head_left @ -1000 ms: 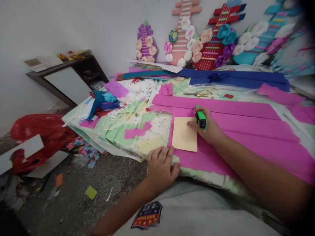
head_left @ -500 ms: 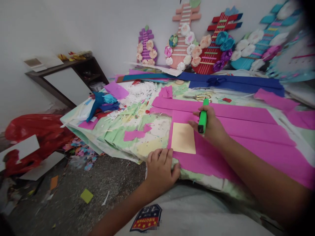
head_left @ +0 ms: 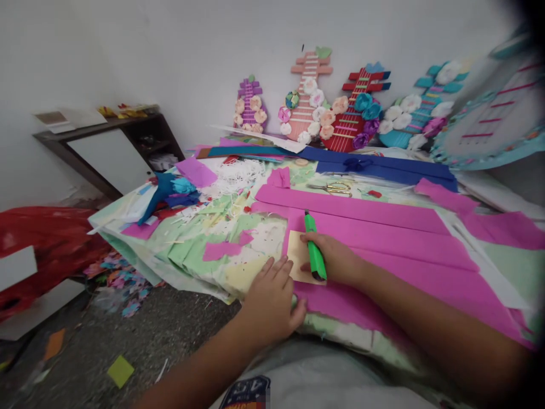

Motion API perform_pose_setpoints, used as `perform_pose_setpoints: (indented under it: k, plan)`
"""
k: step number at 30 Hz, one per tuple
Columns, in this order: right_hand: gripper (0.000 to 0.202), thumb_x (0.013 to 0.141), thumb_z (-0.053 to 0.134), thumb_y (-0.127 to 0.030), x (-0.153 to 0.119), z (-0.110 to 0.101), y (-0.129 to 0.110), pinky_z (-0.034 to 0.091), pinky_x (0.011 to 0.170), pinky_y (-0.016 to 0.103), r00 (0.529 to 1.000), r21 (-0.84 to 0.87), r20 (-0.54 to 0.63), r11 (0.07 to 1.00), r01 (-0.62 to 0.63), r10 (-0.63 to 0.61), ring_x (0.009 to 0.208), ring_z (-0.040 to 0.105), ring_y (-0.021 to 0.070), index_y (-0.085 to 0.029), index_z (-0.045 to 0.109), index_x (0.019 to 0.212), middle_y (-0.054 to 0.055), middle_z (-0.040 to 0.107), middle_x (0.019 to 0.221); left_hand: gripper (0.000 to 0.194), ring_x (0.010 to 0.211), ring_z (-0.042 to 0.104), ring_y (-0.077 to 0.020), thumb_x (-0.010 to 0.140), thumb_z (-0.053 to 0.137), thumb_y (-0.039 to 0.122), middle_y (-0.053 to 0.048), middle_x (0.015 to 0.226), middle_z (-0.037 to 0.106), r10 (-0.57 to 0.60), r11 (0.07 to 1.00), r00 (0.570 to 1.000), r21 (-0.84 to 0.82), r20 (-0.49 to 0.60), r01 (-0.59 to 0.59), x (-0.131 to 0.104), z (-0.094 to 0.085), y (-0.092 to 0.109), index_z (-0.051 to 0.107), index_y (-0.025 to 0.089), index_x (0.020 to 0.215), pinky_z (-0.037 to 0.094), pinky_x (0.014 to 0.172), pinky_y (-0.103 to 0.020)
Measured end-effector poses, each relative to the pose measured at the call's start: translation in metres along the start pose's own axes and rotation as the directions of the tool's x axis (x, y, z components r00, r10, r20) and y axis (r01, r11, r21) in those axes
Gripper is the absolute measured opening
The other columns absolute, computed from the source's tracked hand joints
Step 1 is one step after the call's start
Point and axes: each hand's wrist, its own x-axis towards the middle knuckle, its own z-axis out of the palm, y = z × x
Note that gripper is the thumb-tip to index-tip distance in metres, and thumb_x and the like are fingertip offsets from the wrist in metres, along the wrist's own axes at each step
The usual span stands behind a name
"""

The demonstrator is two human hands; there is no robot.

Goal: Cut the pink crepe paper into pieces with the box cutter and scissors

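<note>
My right hand [head_left: 336, 258] is closed round a thick green stick-shaped tool [head_left: 315, 247] with dark ends; whether it is a marker or a cutter, I cannot tell. It stands tilted over a pale yellow card [head_left: 297, 258], and the fingers partly cover that card. Under the card lies a wide pink sheet [head_left: 409, 255], with folds or cut strips running across it. My left hand [head_left: 272, 301] rests flat at the near table edge, fingers stretched out by the card's lower left corner and holding nothing. Gold-handled scissors [head_left: 336, 188] lie beyond the pink sheet.
Pink scraps [head_left: 227, 248], white string [head_left: 238, 176] and blue pieces [head_left: 170, 190] litter the table's left side. Blue strips [head_left: 392, 165] lie at the back, before flower-trimmed instrument shapes [head_left: 353, 113] against the wall. A dark cabinet [head_left: 140, 133] and red plastic [head_left: 46, 238] are at left.
My right hand has come down and left over the yellow card, turning the green tool so its other end points away. My left hand stays near the card's corner. The view has tilted up.
</note>
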Motion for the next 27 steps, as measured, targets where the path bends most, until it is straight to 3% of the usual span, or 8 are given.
perform_pose_setpoints:
  k: [3, 5, 9, 11, 13, 17, 22, 27]
  plan:
    - [0.032, 0.072, 0.054, -0.039, 0.001, -0.006, 0.003, 0.044, 0.058, 0.032, 0.986, 0.311, -0.126, 0.948, -0.069, 0.113, 0.061, 0.057, 0.0162, -0.024, 0.043, 0.098, 0.002, 0.058, 0.072, 0.027, 0.092, 0.051, -0.0237, 0.076, 0.045, 0.031, -0.013, 0.094, 0.059, 0.069, 0.997, 0.99, 0.009, 0.124, -0.071, 0.014, -0.003, -0.004, 0.059, 0.01, 0.084, 0.033, 0.089, -0.04]
    - [0.024, 0.075, 0.049, -0.04, 0.005, -0.016, 0.003, 0.041, 0.048, 0.026, 0.946, 0.468, -0.254, 0.881, -0.061, 0.2, 0.047, 0.051, 0.0118, -0.025, 0.042, 0.093, -0.004, 0.051, 0.056, 0.027, 0.08, 0.053, -0.0223, 0.078, 0.044, 0.031, -0.009, 0.081, 0.059, 0.063, 0.997, 0.979, 0.036, 0.192, -0.071, 0.025, -0.006, -0.004, 0.058, 0.012, 0.09, 0.039, 0.078, -0.038]
    - [0.032, 0.078, 0.042, -0.049, 0.023, -0.047, 0.001, 0.028, 0.035, 0.021, 0.877, 0.648, -0.349, 0.761, -0.027, 0.329, 0.03, 0.033, 0.0082, -0.025, 0.046, 0.098, -0.01, 0.032, 0.036, 0.035, 0.07, 0.051, -0.0224, 0.08, 0.045, 0.04, -0.007, 0.073, 0.056, 0.039, 0.994, 0.965, 0.086, 0.259, -0.063, 0.048, -0.005, 0.0, 0.058, 0.013, 0.097, 0.041, 0.063, -0.035]
    - [0.04, 0.078, 0.037, -0.054, 0.033, -0.061, 0.004, 0.03, 0.035, 0.021, 0.877, 0.761, -0.238, 0.641, -0.098, 0.416, 0.032, 0.039, 0.0099, -0.024, 0.046, 0.104, -0.007, 0.041, 0.037, 0.035, 0.072, 0.051, -0.0225, 0.079, 0.045, 0.045, -0.007, 0.07, 0.055, 0.045, 0.995, 0.957, 0.076, 0.286, -0.07, 0.058, -0.001, 0.002, 0.062, 0.014, 0.081, 0.04, 0.064, -0.035]
    - [0.044, 0.078, 0.035, -0.056, 0.043, -0.067, 0.011, 0.037, 0.038, 0.024, 0.866, 0.85, -0.041, 0.473, -0.232, 0.499, 0.042, 0.052, 0.0133, -0.023, 0.047, 0.103, -0.001, 0.055, 0.048, 0.037, 0.077, 0.051, -0.0231, 0.08, 0.044, 0.045, -0.008, 0.071, 0.056, 0.057, 0.995, 0.956, 0.067, 0.289, -0.079, 0.066, 0.005, 0.004, 0.063, 0.015, 0.071, 0.04, 0.068, -0.036]
    - [0.044, 0.08, 0.029, -0.056, 0.054, -0.062, 0.032, 0.05, 0.059, 0.031, 0.836, 0.894, 0.237, 0.225, -0.387, 0.495, 0.068, 0.063, 0.0173, -0.019, 0.053, 0.086, 0.008, 0.066, 0.073, 0.034, 0.086, 0.049, -0.0256, 0.078, 0.048, 0.044, -0.011, 0.08, 0.056, 0.043, 0.994, 0.958, 0.084, 0.284, -0.069, 0.071, 0.017, 0.01, 0.062, 0.013, 0.077, 0.039, 0.072, -0.037]
    - [0.031, 0.079, 0.042, -0.048, 0.065, -0.046, 0.043, 0.05, 0.061, 0.026, 0.86, 0.911, 0.348, 0.083, -0.405, 0.374, 0.075, 0.063, 0.0145, -0.02, 0.054, 0.079, 0.005, 0.066, 0.082, 0.033, 0.085, 0.047, -0.0247, 0.076, 0.051, 0.043, -0.009, 0.085, 0.055, 0.047, 0.996, 0.962, 0.066, 0.27, -0.068, 0.071, 0.016, 0.011, 0.057, 0.014, 0.09, 0.037, 0.076, -0.041]
    - [0.013, 0.072, 0.056, -0.03, 0.071, -0.032, 0.045, 0.043, 0.042, 0.016, 0.844, 0.936, 0.325, -0.017, -0.352, 0.427, 0.053, 0.057, 0.0079, -0.019, 0.051, 0.07, -0.001, 0.063, 0.062, 0.031, 0.076, 0.047, -0.0238, 0.074, 0.049, 0.044, -0.005, 0.078, 0.053, 0.024, 0.997, 0.952, 0.057, 0.304, -0.043, 0.078, 0.008, 0.009, 0.057, 0.017, 0.087, 0.038, 0.066, -0.04]
